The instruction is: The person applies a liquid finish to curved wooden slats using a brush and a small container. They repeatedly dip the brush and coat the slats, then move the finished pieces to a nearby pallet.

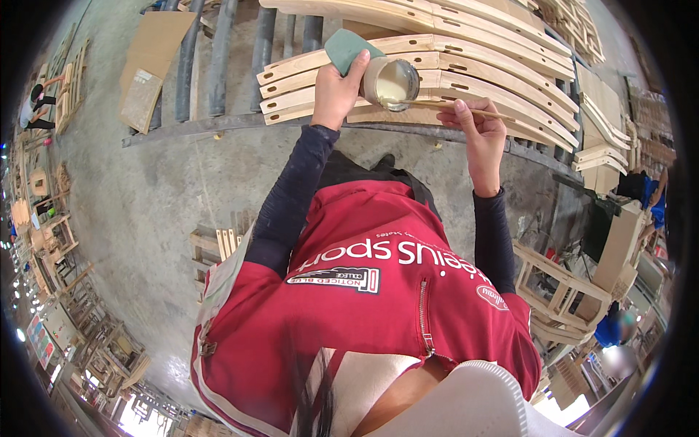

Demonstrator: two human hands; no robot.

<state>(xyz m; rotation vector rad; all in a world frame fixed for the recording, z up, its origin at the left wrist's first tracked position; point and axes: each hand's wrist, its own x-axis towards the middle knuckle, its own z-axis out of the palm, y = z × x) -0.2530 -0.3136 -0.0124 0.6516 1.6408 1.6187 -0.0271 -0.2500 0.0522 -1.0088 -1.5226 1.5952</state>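
Note:
My left hand (336, 93) is wrapped round a jar (370, 81), tilted so that its open mouth shows a cream-coloured paste (396, 77) inside. A flat green piece (348, 49), of a material I cannot make out, sticks out beyond the thumb of the same hand. Between the fingers of my right hand (480, 138) is a thin wooden stick (431, 105), its far end at the paste by the jar's lower rim. Beneath both hands lie curved pale wooden slats (502, 71) with slots and holes along their edges, set side by side.
Dark rollers (220, 62) with a metal side rail (196, 135) carry the slats. Cardboard (154, 54) lies on them at the left. More curved slats (604, 120) sit at the right. Wooden frames (561, 291) stand behind on the right. A person (38, 109) is far left.

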